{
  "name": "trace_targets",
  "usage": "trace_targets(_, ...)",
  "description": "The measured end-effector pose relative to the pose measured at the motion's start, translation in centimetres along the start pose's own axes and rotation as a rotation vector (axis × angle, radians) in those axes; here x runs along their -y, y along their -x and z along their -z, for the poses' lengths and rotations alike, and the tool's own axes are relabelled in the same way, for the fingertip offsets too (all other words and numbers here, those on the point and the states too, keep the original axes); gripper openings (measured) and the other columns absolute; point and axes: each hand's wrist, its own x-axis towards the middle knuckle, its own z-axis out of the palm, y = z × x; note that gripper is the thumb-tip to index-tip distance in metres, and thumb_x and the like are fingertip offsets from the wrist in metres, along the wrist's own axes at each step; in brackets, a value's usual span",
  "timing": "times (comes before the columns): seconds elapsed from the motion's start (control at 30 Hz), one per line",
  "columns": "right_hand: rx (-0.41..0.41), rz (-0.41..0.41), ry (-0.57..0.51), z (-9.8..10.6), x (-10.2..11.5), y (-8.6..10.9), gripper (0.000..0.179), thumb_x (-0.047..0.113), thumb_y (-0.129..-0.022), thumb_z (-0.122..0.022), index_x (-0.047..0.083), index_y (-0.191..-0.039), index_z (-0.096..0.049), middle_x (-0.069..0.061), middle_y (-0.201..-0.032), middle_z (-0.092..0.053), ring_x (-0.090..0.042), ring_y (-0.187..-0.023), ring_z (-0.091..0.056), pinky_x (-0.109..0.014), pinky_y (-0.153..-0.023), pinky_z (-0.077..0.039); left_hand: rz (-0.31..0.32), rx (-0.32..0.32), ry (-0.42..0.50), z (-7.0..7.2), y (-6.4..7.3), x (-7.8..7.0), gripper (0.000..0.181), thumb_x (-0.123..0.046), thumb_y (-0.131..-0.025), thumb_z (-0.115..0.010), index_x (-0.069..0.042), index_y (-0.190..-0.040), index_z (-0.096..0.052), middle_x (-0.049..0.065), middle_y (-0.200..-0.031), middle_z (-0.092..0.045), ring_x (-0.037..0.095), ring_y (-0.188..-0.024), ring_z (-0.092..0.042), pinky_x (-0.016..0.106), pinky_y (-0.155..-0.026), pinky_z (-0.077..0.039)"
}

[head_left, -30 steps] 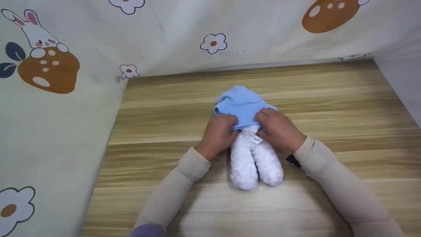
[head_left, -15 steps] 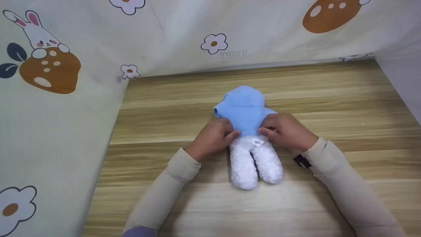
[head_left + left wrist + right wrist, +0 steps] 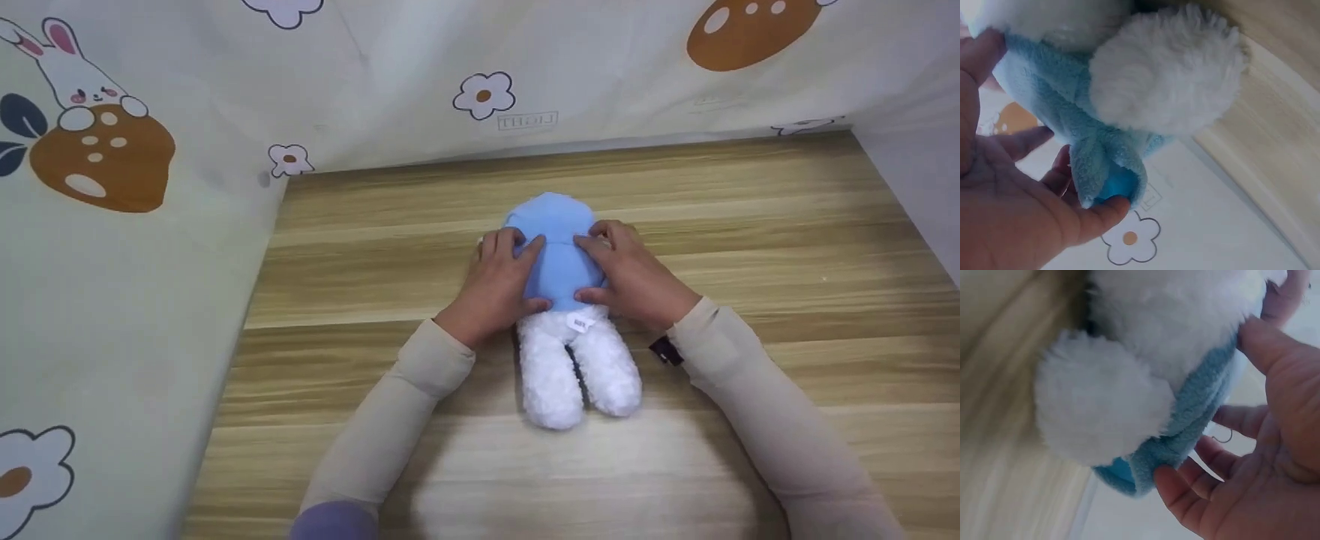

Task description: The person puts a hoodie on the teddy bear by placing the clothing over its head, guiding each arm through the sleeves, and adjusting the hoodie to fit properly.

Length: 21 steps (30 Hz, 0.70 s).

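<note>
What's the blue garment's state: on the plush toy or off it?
On: the blue garment covers the upper part of the plush toy, whose white legs show below the hem.

Surface [image 3: 360,277] bore one plush toy [image 3: 553,382], one blue garment [image 3: 564,264], one tag [image 3: 580,322]; left grip [image 3: 495,281], right grip [image 3: 632,276] made two.

Fluffy toy [image 3: 551,379], fleecy cloth garment [image 3: 564,266]

The right hand [image 3: 1275,461] is on the right, fingers [image 3: 1179,492] spread, and the thumb meets the soft toy [image 3: 1168,309] just where white fur borders blue cloth [image 3: 1202,396]! One fingertip touches that cloth lower down. To the left, a round, fluffy white end [image 3: 1100,402] bulges, and beyond it, the wood-grained table [image 3: 1010,439], blurred!
</note>
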Motion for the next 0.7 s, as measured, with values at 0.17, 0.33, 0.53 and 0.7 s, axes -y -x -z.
trace_targets(0.17,0.026,0.013,-0.001,0.3,0.1,-0.4,0.057,0.029,-0.084,-0.081,-0.004,-0.125,-0.060,-0.020,-0.130,-0.041,-0.038,-0.124,-0.036,-0.049,-0.099,-0.039,0.002,0.022,0.001,0.3,-0.1,0.1,0.069,-0.045,-0.082,-0.080,-0.009,-0.136,-0.058,0.012,-0.134,-0.039,0.032,-0.130,-0.031,0.050,-0.109,-0.028)
trace_targets(0.33,-0.009,0.046,0.003,0.0,0.2,-0.4,0.044,0.027,-0.083,-0.082,-0.001,-0.111,-0.064,-0.017,-0.123,-0.045,-0.037,-0.119,-0.039,-0.048,-0.096,-0.040,-0.020,-0.017,-0.027,0.2,0.0,0.1,0.058,-0.045,-0.080,-0.081,-0.007,-0.120,-0.063,0.012,-0.136,-0.043,0.033,-0.134,-0.034,0.056,-0.111,-0.028)
trace_targets(0.53,-0.053,0.100,0.044,-0.6,0.2,-0.4,0.034,0.023,-0.083,-0.082,0.004,-0.094,-0.057,-0.012,-0.107,-0.051,-0.029,-0.097,-0.048,-0.044,-0.083,-0.042,-0.083,-0.143,0.019,-0.7,0.3,0.6,0.051,-0.041,-0.076,-0.085,-0.006,-0.104,-0.060,0.008,-0.118,-0.052,0.027,-0.116,-0.048,0.046,-0.096,-0.044)
trace_targets(0.7,-0.087,0.133,0.103,-0.9,0.5,-0.2,0.035,0.022,-0.083,-0.081,0.008,-0.083,-0.049,-0.005,-0.088,-0.048,-0.025,-0.076,-0.047,-0.041,-0.069,-0.041,-0.109,-0.207,0.002,-1.3,0.7,0.8,0.048,-0.041,-0.077,-0.084,-0.007,-0.099,-0.058,0.005,-0.101,-0.054,0.024,-0.101,-0.053,0.041,-0.085,-0.046)
